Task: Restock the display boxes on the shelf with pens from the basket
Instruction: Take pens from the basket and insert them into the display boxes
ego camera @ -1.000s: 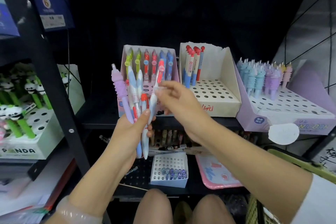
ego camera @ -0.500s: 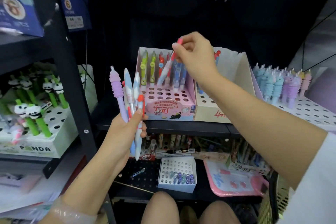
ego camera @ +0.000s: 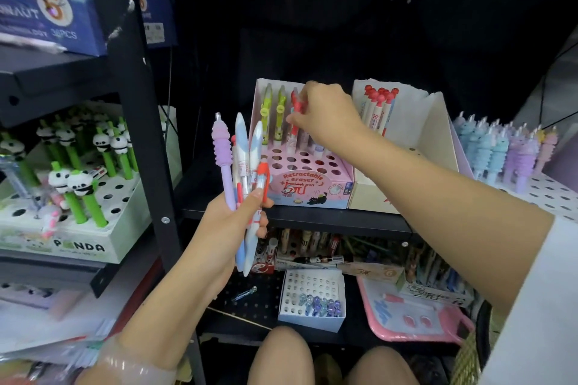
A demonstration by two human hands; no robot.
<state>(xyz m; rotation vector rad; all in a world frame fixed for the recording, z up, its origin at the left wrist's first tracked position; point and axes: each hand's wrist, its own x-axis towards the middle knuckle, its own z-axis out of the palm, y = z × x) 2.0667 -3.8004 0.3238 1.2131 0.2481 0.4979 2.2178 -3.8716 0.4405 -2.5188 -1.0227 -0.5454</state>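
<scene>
Stationery shop; priced pen display boxes (ego camera: 308, 187)

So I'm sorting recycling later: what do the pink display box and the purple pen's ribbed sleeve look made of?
The pink display box looks like printed cardboard with a slight sheen: thin folded walls, punched round holes. The ribbed sleeve on the purple pen, held in the left hand, looks like soft matte rubber or silicone, judging by its rounded ridges; I can't be sure.

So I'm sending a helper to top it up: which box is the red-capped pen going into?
On the middle shelf, find the pink display box under the right hand. It alone says "Retractable eraser" on its front, left of the plain cream box.
</scene>
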